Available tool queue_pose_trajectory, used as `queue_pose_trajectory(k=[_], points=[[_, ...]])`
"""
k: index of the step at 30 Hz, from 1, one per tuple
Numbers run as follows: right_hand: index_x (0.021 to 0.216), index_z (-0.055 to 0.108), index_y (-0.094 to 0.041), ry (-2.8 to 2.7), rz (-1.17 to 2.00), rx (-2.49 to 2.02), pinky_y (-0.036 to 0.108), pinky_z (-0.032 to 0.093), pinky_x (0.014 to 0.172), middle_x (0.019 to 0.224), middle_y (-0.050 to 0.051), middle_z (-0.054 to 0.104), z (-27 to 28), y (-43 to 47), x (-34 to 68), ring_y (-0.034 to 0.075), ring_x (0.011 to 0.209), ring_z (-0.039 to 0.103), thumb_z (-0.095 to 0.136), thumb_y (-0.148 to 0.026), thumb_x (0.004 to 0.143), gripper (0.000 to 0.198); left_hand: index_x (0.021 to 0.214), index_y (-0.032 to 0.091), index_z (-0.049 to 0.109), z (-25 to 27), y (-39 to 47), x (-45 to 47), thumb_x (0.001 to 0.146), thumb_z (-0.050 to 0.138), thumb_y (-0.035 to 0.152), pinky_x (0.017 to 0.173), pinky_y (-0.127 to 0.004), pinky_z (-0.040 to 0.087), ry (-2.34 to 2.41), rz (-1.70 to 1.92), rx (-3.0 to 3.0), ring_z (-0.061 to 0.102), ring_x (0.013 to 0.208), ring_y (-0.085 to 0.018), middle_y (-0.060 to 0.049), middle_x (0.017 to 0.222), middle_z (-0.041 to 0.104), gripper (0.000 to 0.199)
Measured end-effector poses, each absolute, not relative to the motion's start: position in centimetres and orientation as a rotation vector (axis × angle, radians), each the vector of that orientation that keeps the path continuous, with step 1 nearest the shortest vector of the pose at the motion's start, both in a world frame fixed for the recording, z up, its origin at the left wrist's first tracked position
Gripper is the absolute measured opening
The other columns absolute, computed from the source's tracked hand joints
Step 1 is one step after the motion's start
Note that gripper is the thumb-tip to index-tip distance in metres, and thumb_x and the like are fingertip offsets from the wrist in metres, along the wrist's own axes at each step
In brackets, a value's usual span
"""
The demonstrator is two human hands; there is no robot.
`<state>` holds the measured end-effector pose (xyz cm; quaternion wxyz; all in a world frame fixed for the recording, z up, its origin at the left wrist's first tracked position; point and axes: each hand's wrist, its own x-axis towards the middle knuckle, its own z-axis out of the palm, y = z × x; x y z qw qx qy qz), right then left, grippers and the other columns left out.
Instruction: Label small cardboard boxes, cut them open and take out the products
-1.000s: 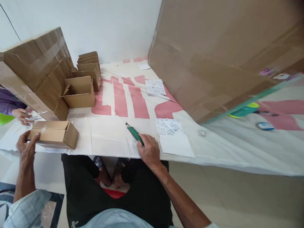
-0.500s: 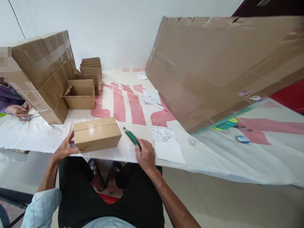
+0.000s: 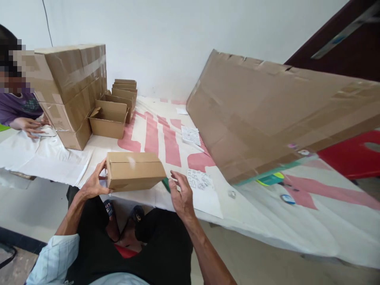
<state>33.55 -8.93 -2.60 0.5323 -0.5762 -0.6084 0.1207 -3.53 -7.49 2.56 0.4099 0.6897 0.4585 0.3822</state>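
A closed cardboard box [image 3: 135, 168] with tape across its top seam is near the table's front edge. Its left end is held between the thumb and fingers of my left hand [image 3: 94, 184]. Just off the box's right end is my right hand [image 3: 181, 194], open and empty, fingers stretched. Between that hand and the box, the green utility knife [image 3: 166, 184] lies on the cloth, mostly hidden by the box.
Taped cartons [image 3: 69, 79] are stacked at the left, beside several open boxes [image 3: 108, 122]. A big cardboard sheet [image 3: 267, 118] leans at the right. Scribbled paper [image 3: 204, 194], a tape roll [image 3: 287, 199] and a red chair [image 3: 350, 154] are there too. Another person [image 3: 18, 107] sits far left.
My right hand has let go of the utility knife and opened. With my left hand on it, the box has turned slightly and shifted toward my right hand. The view has swung left.
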Motion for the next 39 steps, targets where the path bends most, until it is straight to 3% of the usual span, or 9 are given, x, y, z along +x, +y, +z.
queue_pose_trajectory(k=[5, 12, 16, 19, 21, 25, 32, 36, 39], points=[[0.125, 0.078, -0.02, -1.397, 0.486, -1.368, 0.047, 0.06, 0.1, 0.127, 0.015, 0.079, 0.9, -8.7, 32.9, 0.031, 0.117, 0.072, 0.059, -0.059, 0.101, 0.05, 0.176, 0.03, 0.025, 4.0, -8.4, -1.4, 0.068, 0.096, 0.035, 0.113, -0.056, 0.057, 1.112, 1.088, 1.926, 0.042, 0.156, -0.045, -0.018, 0.169, 0.039, 0.13], [0.121, 0.081, -0.018, -1.349, 0.633, -1.468, 0.048, 0.062, 0.093, 0.119, 0.016, 0.083, 1.0, -9.0, 34.2, 0.033, 0.11, 0.074, 0.063, -0.067, 0.094, 0.058, 0.166, 0.025, 0.039, 6.2, -9.4, 0.5, 0.065, 0.097, 0.033, 0.116, -0.058, 0.054, 1.113, 1.178, 2.056, 0.053, 0.145, -0.042, -0.019, 0.159, 0.049, 0.117], [0.117, 0.08, -0.021, -1.471, 0.362, -1.417, 0.048, 0.063, 0.088, 0.117, 0.014, 0.08, 4.9, -8.8, 34.1, 0.03, 0.105, 0.075, 0.064, -0.059, 0.098, 0.046, 0.161, 0.024, 0.043, 6.7, -9.6, 1.4, 0.063, 0.098, 0.035, 0.116, -0.061, 0.053, 1.174, 1.169, 2.066, 0.055, 0.142, -0.043, -0.019, 0.156, 0.052, 0.113], [0.119, 0.079, -0.026, -1.738, 0.048, -1.17, 0.052, 0.06, 0.099, 0.118, 0.011, 0.077, 10.5, -9.1, 32.0, 0.031, 0.114, 0.072, 0.069, -0.044, 0.102, 0.027, 0.159, 0.023, 0.045, 7.4, -9.6, 2.3, 0.063, 0.098, 0.037, 0.122, -0.062, 0.049, 1.176, 1.168, 2.097, 0.052, 0.146, -0.044, -0.019, 0.155, 0.053, 0.11], [0.116, 0.079, -0.027, -1.981, -0.051, -0.966, 0.051, 0.059, 0.097, 0.112, 0.009, 0.077, 14.0, -9.3, 30.0, 0.03, 0.109, 0.071, 0.071, -0.032, 0.102, 0.017, 0.158, 0.022, 0.046, 7.8, -9.7, 2.9, 0.062, 0.099, 0.037, 0.125, -0.064, 0.046, 1.169, 1.174, 2.118, 0.05, 0.148, -0.045, -0.02, 0.155, 0.052, 0.111], [0.104, 0.078, -0.023, -2.418, -0.216, -0.754, 0.044, 0.056, 0.092, 0.106, 0.009, 0.077, 17.5, -8.7, 26.8, 0.027, 0.103, 0.067, 0.069, -0.017, 0.101, 0.012, 0.159, 0.021, 0.045, 8.4, -9.9, 3.9, 0.061, 0.099, 0.031, 0.127, -0.065, 0.044, 1.187, 1.177, 2.128, 0.049, 0.15, -0.045, -0.021, 0.157, 0.051, 0.112], [0.093, 0.076, -0.018, -2.777, -0.505, -0.801, 0.039, 0.047, 0.084, 0.096, 0.01, 0.074, 18.1, -6.8, 25.6, 0.027, 0.098, 0.063, 0.075, -0.014, 0.095, 0.006, 0.16, 0.021, 0.045, 8.8, -10.1, 4.9, 0.063, 0.098, 0.031, 0.126, -0.063, 0.046, 1.199, 1.165, 2.138, 0.049, 0.148, -0.044, -0.02, 0.157, 0.051, 0.111], [0.092, 0.077, -0.019, -2.799, -0.406, -0.762, 0.038, 0.048, 0.082, 0.093, 0.01, 0.073, 18.3, -6.5, 25.4, 0.026, 0.092, 0.062, 0.078, -0.018, 0.093, 0.002, 0.16, 0.022, 0.046, 9.2, -10.0, 5.3, 0.065, 0.099, 0.038, 0.124, -0.063, 0.047, 1.201, 1.154, 2.145, 0.05, 0.147, -0.044, -0.02, 0.155, 0.052, 0.11], [0.085, 0.075, -0.022, -2.782, -0.307, -0.71, 0.04, 0.05, 0.082, 0.089, 0.009, 0.072, 17.9, -6.2, 25.4, 0.027, 0.089, 0.062, 0.078, -0.022, 0.094, 0.009, 0.161, 0.024, 0.046, 9.4, -9.9, 5.5, 0.067, 0.099, 0.041, 0.124, -0.064, 0.047, 1.198, 1.135, 2.148, 0.05, 0.147, -0.044, -0.019, 0.154, 0.052, 0.11]])
